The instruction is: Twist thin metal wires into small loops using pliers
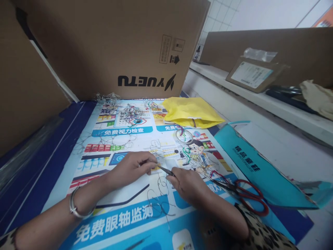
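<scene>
Centrally in the frame, the right hand [188,184] is closed round a slim dark tool [166,170], whose tapered end points left and reaches the fingertips of the left hand [135,165]; the left thumb and fingers are drawn together in a narrow pinch, with a speck of yellow at their tips, though what they grip is too small to make out; a silvery bangle [74,205] circles the left wrist at lower left, and a spotted sleeve [260,229] covers the right arm at lower right.

Just below the hands, a thin bent wire piece [161,206] spreads in loops over the printed sheet [111,196]; right of centre lies a loose wire tangle [205,161], with red-handled scissors [251,197] beside the right forearm, their blades pointing left; above the hands sits a pale ring [184,136], near a yellow bag [192,111]; a denser wire heap [132,111] lies to the left of that bag.

Farther out, a turquoise carton [241,163] leans at the right; a large cardboard box [104,45], its lettering upside down, fills the top; at upper right, a labelled packet [251,75] rests on a white ledge [213,74].
</scene>
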`<state>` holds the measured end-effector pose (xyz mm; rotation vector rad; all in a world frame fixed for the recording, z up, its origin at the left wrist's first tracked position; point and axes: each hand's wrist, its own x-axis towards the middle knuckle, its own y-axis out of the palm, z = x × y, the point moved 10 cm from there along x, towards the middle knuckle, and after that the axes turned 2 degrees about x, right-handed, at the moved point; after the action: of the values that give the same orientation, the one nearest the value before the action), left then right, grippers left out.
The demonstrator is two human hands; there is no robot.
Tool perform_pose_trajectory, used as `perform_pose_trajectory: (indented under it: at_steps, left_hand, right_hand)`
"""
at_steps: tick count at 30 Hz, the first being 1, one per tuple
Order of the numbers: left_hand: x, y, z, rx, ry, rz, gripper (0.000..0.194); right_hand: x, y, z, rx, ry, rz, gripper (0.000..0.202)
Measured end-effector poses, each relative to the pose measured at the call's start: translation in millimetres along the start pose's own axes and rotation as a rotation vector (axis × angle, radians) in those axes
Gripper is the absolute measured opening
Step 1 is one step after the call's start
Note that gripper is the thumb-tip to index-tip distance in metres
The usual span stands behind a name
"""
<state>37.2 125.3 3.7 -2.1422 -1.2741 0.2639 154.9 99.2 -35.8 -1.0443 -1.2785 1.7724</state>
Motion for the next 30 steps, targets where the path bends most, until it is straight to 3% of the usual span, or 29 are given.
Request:
perform_pose_trajectory:
  at_steps: [3,6,11,14,17,20,30]
  left_hand:
    - [-1,-4.7,2,-0.100,0.072,-0.051,0.015]
    - [-3,-2.0,6,-0.160,0.068,-0.027,0.019]
    - [-6,-6.5,26,-0.169,-0.113,-0.093,0.028]
    - [-9,-7.7,42,-0.208,-0.244,-0.157,0.029]
    - [-11,3.6,54,-0.211,-0.334,-0.118,0.032]
    - [-11,14.5,55,-0.164,-0.337,-0.058,0.034]
    - [-8,16.0,46,-0.032,-0.261,-0.020,0.032]
  right_hand:
    - [0,-1,-1,-0.003,0.016,0.014,0.031]
    - [-1,-1,0,0.010,0.006,0.001,0.032]
    - [-5,-6,-4,0.100,-0.007,-0.026,0.028]
    - [-3,-24,-12,0.100,0.020,-0.102,0.025]
    - [7,-50,-15,-0.047,0.031,-0.217,0.028]
    - [25,-61,-15,-0.240,0.038,-0.252,0.030]
    - [69,-50,-21,-0.486,0.077,-0.271,0.031]
